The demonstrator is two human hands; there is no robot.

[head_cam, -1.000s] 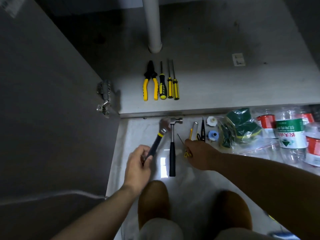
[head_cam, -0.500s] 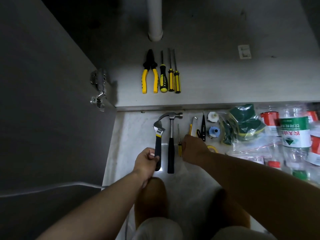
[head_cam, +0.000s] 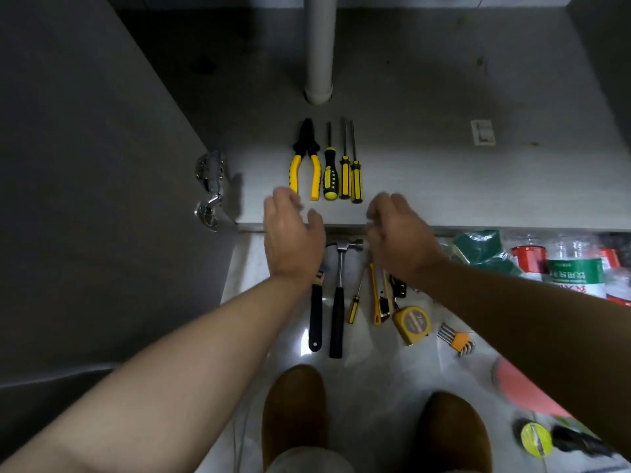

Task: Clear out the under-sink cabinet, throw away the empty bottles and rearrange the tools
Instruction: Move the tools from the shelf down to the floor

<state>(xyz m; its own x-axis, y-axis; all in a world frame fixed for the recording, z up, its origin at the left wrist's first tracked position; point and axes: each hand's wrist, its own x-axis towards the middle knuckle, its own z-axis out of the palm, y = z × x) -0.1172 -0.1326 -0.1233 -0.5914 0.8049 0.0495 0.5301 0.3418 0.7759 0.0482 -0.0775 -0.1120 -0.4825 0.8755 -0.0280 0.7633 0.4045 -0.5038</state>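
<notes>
Yellow-handled pliers [head_cam: 306,162] and three screwdrivers [head_cam: 344,167] lie in a row on the cabinet floor [head_cam: 444,179]. On the tiled floor in front lie an adjustable wrench [head_cam: 316,315], a hammer [head_cam: 338,298], a small yellow screwdriver [head_cam: 355,303], a utility knife [head_cam: 379,298], a tape measure [head_cam: 410,324] and hex keys [head_cam: 456,339]. My left hand [head_cam: 292,233] and my right hand [head_cam: 401,233] hover over the cabinet's front edge, fingers loosely bent, both holding nothing. Empty plastic bottles [head_cam: 573,271] lie at the right.
A white drain pipe [head_cam: 319,49] rises from the cabinet floor. The open cabinet door [head_cam: 85,182] with its hinge [head_cam: 209,189] stands at the left. A bag of green sponges [head_cam: 481,247], a red disc [head_cam: 522,390] and a tape roll [head_cam: 536,440] lie at the right.
My left hand has let go of the wrench, which now lies beside the hammer. Both hands have risen from the floor tools toward the cabinet edge. The view has tilted down.
</notes>
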